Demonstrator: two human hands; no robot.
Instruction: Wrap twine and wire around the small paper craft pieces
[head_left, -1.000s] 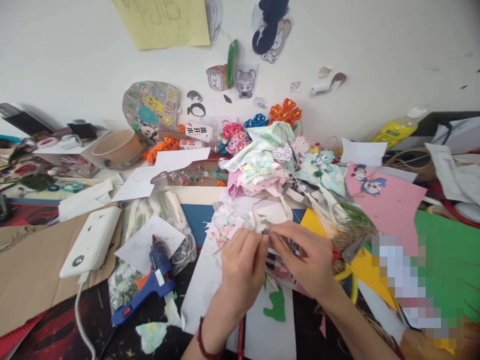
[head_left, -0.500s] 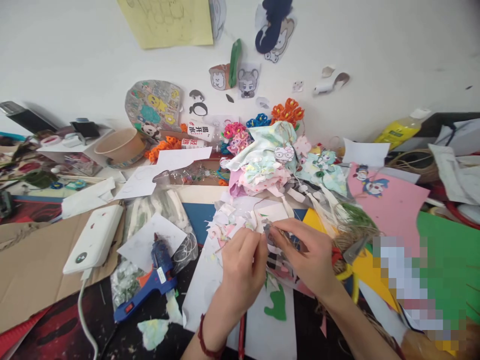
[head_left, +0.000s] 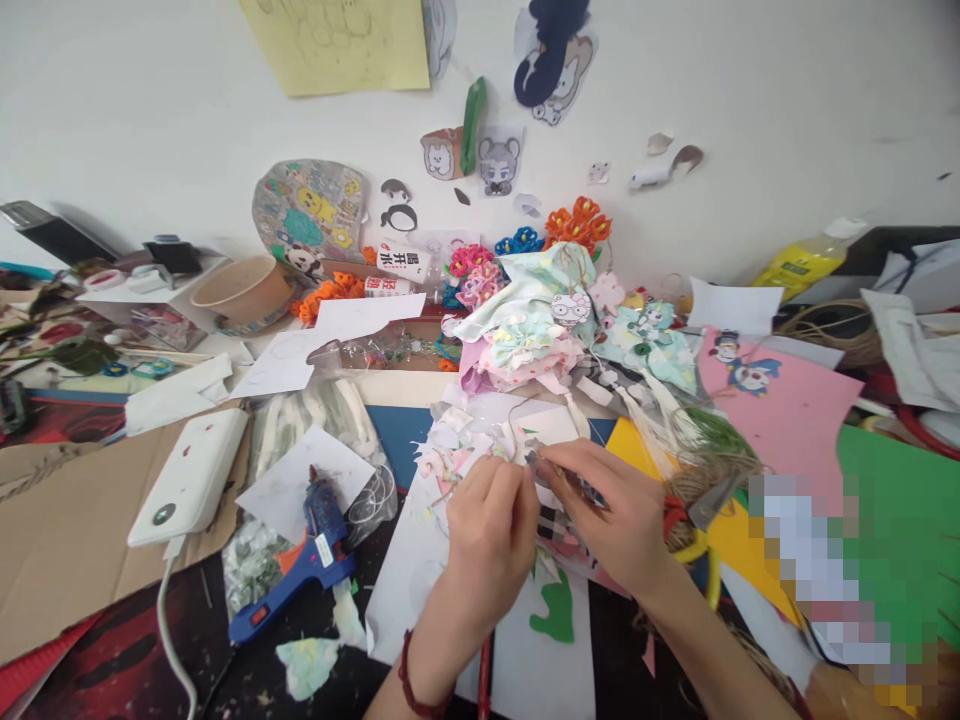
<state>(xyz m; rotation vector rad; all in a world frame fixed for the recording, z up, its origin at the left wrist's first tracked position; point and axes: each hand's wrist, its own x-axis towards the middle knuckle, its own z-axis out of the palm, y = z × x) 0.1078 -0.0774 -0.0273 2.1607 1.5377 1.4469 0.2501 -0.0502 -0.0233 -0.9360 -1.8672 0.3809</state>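
Note:
My left hand (head_left: 489,530) is closed above a white paper sheet (head_left: 409,590), its back towards me and its fingertips hidden. Close beside it, my right hand (head_left: 613,515) pinches a small grey piece (head_left: 532,455) between thumb and fingers; the kind of thing is unclear. What my left fingers grip is out of sight. Pastel fabric scraps (head_left: 446,460) lie just beyond my left hand. Under my wrists are a green cut-out shape (head_left: 553,608) and a dark red pen (head_left: 485,675).
To the left lie a blue glue gun (head_left: 322,555), a white power bank (head_left: 191,475) with a cable, and cardboard (head_left: 52,560). Pastel cloth pouches (head_left: 529,350) stand ahead. At right are scissors (head_left: 709,505), twine (head_left: 705,465), pink paper (head_left: 802,420) and green paper (head_left: 900,540).
Both hands stay close together in almost the same place. My right fingertips have shifted slightly around the small grey piece. The whole view has drifted very little.

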